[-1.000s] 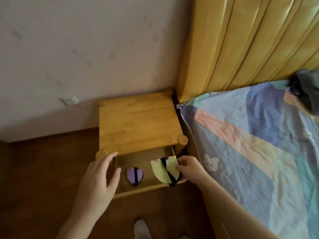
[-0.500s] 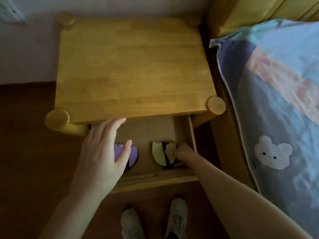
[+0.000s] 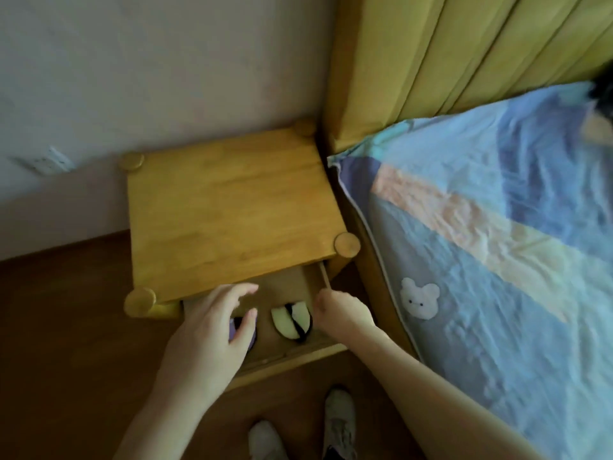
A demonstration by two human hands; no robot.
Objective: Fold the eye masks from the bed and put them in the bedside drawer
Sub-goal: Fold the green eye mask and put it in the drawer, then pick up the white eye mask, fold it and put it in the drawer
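Observation:
The wooden bedside table's drawer (image 3: pixel 298 355) is pulled open. Inside lies a folded yellow eye mask (image 3: pixel 287 322) with a black strap. A folded purple eye mask (image 3: pixel 236 330) lies to its left, mostly hidden under my left hand (image 3: pixel 215 330), which hovers over the drawer with fingers spread and nothing in it. My right hand (image 3: pixel 343 310) is at the drawer's right side, just right of the yellow mask and apart from it, with curled fingers that hold nothing. The bed (image 3: pixel 497 244) with a patchwork cover is on the right.
The bedside table top (image 3: pixel 229 207) is bare wood with round corner posts. A yellow padded headboard (image 3: pixel 464 54) rises behind the bed. A dark object (image 3: pixel 602 94) sits at the bed's far right edge. My shoes (image 3: pixel 336 423) stand on the wooden floor below the drawer.
My right hand has let go of the yellow mask, which now lies in the drawer, and has drawn back to the right. The view has pulled back and up.

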